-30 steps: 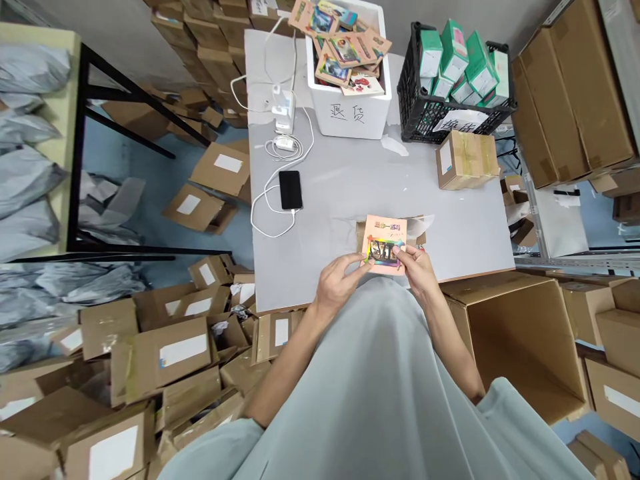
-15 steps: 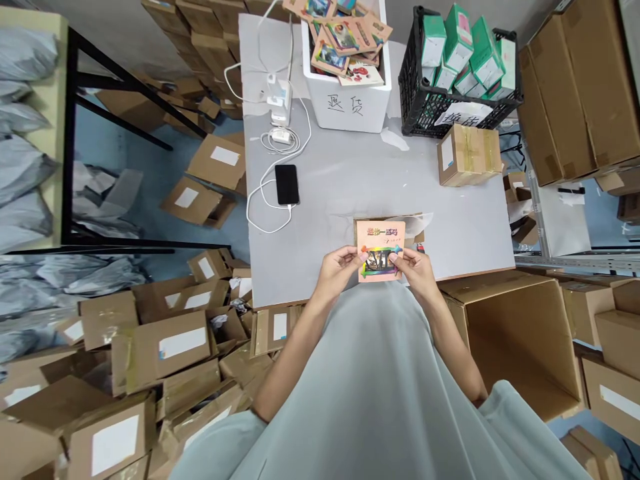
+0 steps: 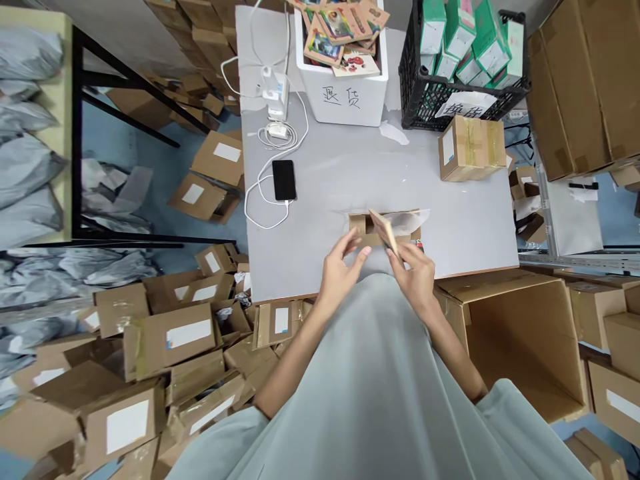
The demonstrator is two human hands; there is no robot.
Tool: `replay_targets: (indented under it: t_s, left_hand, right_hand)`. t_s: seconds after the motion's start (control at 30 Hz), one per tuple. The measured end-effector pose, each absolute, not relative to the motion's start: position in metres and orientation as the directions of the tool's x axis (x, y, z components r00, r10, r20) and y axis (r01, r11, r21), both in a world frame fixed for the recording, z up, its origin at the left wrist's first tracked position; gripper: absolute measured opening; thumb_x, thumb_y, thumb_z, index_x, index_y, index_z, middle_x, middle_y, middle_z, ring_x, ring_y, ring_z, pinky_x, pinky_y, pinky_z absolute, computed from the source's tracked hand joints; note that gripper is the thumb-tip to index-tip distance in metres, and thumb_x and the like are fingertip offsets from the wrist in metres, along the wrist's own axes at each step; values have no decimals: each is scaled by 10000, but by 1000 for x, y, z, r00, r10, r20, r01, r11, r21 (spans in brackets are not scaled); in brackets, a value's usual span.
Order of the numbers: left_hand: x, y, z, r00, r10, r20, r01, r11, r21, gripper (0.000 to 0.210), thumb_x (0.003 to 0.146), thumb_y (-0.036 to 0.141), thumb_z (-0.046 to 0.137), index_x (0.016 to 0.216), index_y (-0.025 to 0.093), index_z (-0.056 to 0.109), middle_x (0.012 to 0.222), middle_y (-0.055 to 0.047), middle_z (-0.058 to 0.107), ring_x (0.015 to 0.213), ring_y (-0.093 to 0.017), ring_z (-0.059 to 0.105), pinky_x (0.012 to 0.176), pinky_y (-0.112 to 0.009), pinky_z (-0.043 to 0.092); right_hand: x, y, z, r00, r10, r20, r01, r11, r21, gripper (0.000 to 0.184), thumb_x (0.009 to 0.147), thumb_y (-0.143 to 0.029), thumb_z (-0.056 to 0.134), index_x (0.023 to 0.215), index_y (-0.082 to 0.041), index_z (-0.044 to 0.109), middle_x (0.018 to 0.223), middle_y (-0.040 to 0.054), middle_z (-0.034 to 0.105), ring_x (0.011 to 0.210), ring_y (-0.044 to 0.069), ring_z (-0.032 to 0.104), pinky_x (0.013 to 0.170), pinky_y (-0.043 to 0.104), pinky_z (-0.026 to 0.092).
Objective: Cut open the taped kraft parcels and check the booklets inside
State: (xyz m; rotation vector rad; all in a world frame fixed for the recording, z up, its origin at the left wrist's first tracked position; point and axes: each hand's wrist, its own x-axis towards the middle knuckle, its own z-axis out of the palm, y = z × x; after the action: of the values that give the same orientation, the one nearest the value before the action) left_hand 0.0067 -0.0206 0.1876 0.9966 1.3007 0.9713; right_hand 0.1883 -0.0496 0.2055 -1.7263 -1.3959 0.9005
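A thin pink book [image 3: 384, 231] is gripped by its lower end in my right hand [image 3: 414, 272], turned so that mostly its edge faces me. Beside it on the left, my left hand [image 3: 343, 263] is open, thumb and fingers apart, not touching the book. Just beyond both hands, at the near side of the table, lies an open cardboard box [image 3: 357, 230] with clear plastic film [image 3: 407, 220] over its far side. The book partly covers this box. A small red and black thing [image 3: 419, 245] shows by the right fingers.
On the grey table [image 3: 340, 173] stand a white bin [image 3: 345, 100] of similar books, a black crate [image 3: 425, 100] of green boxes and a taped carton [image 3: 473, 150]. A phone [image 3: 285, 180] on a white cable lies left. A large open carton [image 3: 520, 340] stands right; cartons crowd the floor.
The book has turned from cover-up to nearly edge-on. My left hand has let go of it and opened, while the right keeps hold. More of the open box behind it shows.
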Motion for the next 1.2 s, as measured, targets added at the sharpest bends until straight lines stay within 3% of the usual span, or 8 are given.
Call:
replay_targets:
  t_s: [0.17, 0.3, 0.47, 0.57, 0.7, 0.87, 1.0, 1.2]
  left_hand:
    - [24, -34, 205, 111, 945, -309, -59, 317, 947, 581, 869, 710, 843, 1112, 183, 866, 1121, -114, 867, 1080, -318, 821, 1009, -452, 674]
    - [24, -29, 199, -38, 952, -305, -6, 305, 952, 493, 905, 684, 804, 949, 196, 859, 917, -60, 849, 877, -256, 803, 814, -368, 677]
    - [8, -17, 190, -1, 925, -381, -99, 379, 920, 585, 846, 734, 838, 1043, 183, 864, 1025, -92, 872, 970, -294, 824, 883, -430, 698]
    - [2, -15, 190, 67, 904, -422, -155, 427, 891, 660, 809, 771, 855, 1081, 170, 869, 1072, -122, 875, 969, -316, 834, 871, -465, 708]
    - [0, -18, 194, 75, 895, -440, -153, 447, 882, 682, 793, 785, 864, 1092, 173, 875, 1081, -124, 876, 976, -323, 837, 867, -476, 716]
    - [5, -23, 195, 49, 912, -407, -98, 409, 907, 683, 830, 801, 824, 1094, 173, 877, 1055, -107, 874, 948, -309, 829, 858, -465, 713]
    - [13, -28, 199, -23, 940, -341, 15, 341, 940, 597, 895, 761, 779, 1038, 190, 882, 959, -58, 863, 901, -276, 812, 843, -414, 697]
    - [23, -35, 218, 127, 980, -153, 135, 136, 982, 426, 1038, 609, 688, 1065, 239, 899, 1210, -76, 866, 1220, -323, 804, 1126, -470, 635]
  right_hand:
    - [172, -59, 195, 24, 999, -31, 722, -39, -691, 422, 1124, -372, 542, 1464, -277, 772, 1525, 167, 720, 1313, 364, 736, 1094, 512, 615]
    - [177, -58, 208, -66, 998, -18, 633, 28, -774, 421, 1088, -448, 646, 1458, -291, 772, 1592, 135, 677, 1354, 353, 714, 1148, 528, 603]
    - [211, -40, 216, 191, 974, -117, 373, -183, -910, 469, 987, -549, 780, 1379, -290, 798, 1412, 113, 774, 1282, 315, 723, 1014, 471, 656]
    - [226, -31, 210, 140, 942, -305, 161, -326, -932, 427, 884, -601, 867, 1122, -247, 852, 1083, 90, 845, 989, 271, 772, 867, 419, 657]
    - [226, -33, 205, 159, 939, -305, 153, -329, -932, 367, 857, -601, 895, 945, -251, 827, 902, 50, 824, 841, 229, 730, 817, 389, 620]
    - [221, -39, 205, 198, 952, -235, 282, -285, -916, 340, 942, -593, 815, 983, -255, 826, 947, 60, 827, 861, 235, 726, 832, 394, 621]
    - [210, -43, 213, 228, 960, -161, 372, -239, -897, 400, 997, -563, 767, 1290, -299, 831, 1290, 92, 823, 1044, 288, 778, 993, 475, 646]
    - [181, -47, 228, 88, 956, -280, 151, -290, -945, 543, 910, -640, 853, 1345, -316, 837, 1366, 33, 822, 1241, 323, 781, 1105, 489, 666]
